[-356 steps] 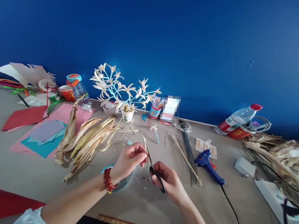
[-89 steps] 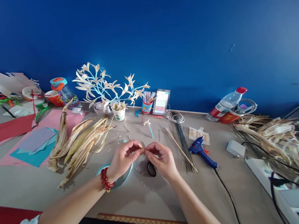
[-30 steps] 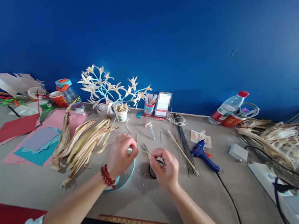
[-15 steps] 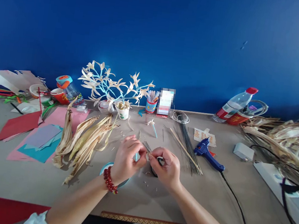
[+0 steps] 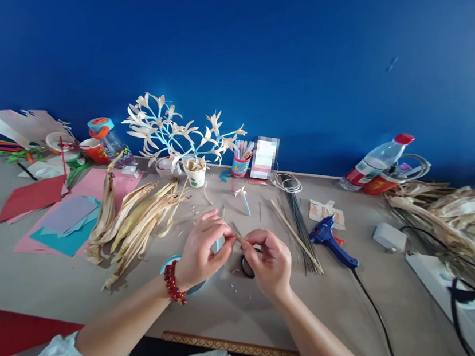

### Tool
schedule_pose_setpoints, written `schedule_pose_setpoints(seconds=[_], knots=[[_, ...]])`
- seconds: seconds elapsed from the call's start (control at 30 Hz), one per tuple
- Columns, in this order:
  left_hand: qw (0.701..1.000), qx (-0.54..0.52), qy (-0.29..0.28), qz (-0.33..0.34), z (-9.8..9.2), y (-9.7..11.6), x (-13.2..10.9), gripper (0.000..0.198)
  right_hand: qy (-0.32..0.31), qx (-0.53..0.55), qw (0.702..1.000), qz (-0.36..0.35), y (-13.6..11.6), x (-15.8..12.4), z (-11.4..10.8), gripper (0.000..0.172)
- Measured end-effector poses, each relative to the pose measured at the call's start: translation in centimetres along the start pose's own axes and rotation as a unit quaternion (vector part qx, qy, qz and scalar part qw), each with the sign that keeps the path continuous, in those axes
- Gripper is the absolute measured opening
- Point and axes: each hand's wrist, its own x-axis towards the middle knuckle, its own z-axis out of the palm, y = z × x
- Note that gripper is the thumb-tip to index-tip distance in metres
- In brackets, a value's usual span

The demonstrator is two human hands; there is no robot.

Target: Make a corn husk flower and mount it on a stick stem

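My left hand (image 5: pixel 206 250), with a red bead bracelet at the wrist, and my right hand (image 5: pixel 269 261) meet fingertip to fingertip over the table. Thumb and forefinger of each are pinched on a small pale piece (image 5: pixel 239 238), perhaps corn husk; most of it is hidden by the fingers. Under my right hand lie scissors with a black handle loop (image 5: pixel 248 265), blades pointing away. A round thing with a light-blue rim (image 5: pixel 166 263) sits partly covered by my left wrist. Beyond my hands lies a single pale flower on a blue stem (image 5: pixel 244 197).
Dried corn husks (image 5: pixel 141 218) and coloured paper (image 5: pixel 69 229) lie left. Behind stand husk flowers in a white cup (image 5: pixel 195 177) and a pen holder (image 5: pixel 240 167). To the right are dark wires (image 5: pixel 302 235), a blue glue gun (image 5: pixel 333 242) with its cord, and a bottle (image 5: pixel 371 165).
My fingertips have drawn slightly apart, and my right hand has shifted a little right, showing more of the scissors' handle. The view has moved slightly.
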Motion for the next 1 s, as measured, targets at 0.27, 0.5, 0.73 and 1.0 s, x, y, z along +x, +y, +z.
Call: schedule_pose_setpoints(seconds=[0.27,0.5,0.73,1.0], knots=[[0.993,0.061,0.091,-0.032,-0.5,-2.0,0.0,0.015,0.052,0.042,0.998,-0.019,-0.1,0.1,-0.5,0.013],[1.000,0.019,-0.004,-0.012,0.1,0.0,-0.4,0.007,0.008,0.025,1.000,-0.014,0.1,-0.2,-0.2,0.011],[0.998,0.003,0.049,-0.034,0.0,-0.7,-0.4,0.012,0.025,0.046,0.999,-0.017,0.1,-0.1,-0.3,0.011],[0.997,0.067,0.016,0.028,0.1,0.0,-0.5,0.012,-0.035,0.021,0.999,-0.020,-0.2,0.3,-0.3,0.006]])
